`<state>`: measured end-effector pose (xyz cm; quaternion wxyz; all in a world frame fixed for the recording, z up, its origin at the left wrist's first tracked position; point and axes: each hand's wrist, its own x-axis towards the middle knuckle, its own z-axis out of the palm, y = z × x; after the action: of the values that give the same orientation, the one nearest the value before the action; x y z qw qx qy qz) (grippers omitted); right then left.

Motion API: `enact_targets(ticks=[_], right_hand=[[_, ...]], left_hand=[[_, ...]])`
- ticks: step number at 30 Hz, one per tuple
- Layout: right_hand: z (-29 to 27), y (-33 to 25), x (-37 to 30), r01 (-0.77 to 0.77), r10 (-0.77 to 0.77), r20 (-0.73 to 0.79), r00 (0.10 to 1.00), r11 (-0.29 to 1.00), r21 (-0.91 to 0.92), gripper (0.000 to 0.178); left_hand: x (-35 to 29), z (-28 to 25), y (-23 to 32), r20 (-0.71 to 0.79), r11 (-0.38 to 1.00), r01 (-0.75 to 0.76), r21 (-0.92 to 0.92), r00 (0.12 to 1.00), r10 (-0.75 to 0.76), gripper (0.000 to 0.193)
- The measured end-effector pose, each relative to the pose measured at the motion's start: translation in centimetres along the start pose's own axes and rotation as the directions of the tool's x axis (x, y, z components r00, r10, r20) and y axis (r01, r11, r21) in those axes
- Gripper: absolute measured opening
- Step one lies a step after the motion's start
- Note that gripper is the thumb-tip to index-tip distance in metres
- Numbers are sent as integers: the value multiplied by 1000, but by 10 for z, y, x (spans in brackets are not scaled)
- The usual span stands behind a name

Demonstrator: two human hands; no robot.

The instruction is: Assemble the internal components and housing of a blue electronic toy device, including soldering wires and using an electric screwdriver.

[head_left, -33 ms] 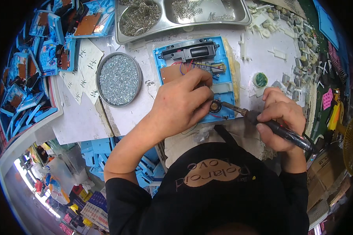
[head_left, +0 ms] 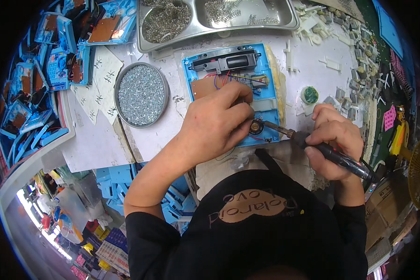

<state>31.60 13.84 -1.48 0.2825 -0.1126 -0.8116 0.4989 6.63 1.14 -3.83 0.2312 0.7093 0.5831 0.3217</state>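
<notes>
A blue plastic housing (head_left: pixel 273 112) lies open on the table, with a brown circuit board (head_left: pixel 203 87), thin wires and a black part (head_left: pixel 237 61) inside. Over its lower middle, my left hand (head_left: pixel 214 116) has its fingers pinched together; what they hold, if anything, is hidden. My right hand (head_left: pixel 338 133) grips the black handle of a soldering iron (head_left: pixel 338 158) from the right. The iron's tip reaches the rim of a small round speaker (head_left: pixel 255 126) at the housing's near right, close to my left fingertips.
A round dish of small screws (head_left: pixel 141 94) stands left of the housing. Behind lies a metal tray (head_left: pixel 196 32) with springs. Blue housings (head_left: pixel 25 98) are piled far left. White plastic parts (head_left: pixel 312 23), small motors (head_left: pixel 354 93) and a green coil (head_left: pixel 309 95) lie to the right.
</notes>
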Motion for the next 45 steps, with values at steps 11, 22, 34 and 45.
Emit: enact_targets(ticks=[11, 22, 34, 45], right_hand=[[2, 2, 4, -19, 20, 26, 999, 999, -27, 26], [-1, -6, 7, -48, 48, 6, 999, 998, -36, 23], [-107, -15, -70, -162, 107, -608, 786, 986, -36, 14], [-223, -3, -97, -494, -187, -891, 413, 776, -392, 6]], left_hand=[[-1, 0, -1, -3, 1000, -26, 14, 1000, 26, 22], [0, 0, -1, -3, 999, -35, 18, 999, 35, 22], [3, -1, -1, 31, 991, -57, 123, 998, 53, 18], [10, 2, 16, 4, 993, 3, 117, 1000, -3, 16]])
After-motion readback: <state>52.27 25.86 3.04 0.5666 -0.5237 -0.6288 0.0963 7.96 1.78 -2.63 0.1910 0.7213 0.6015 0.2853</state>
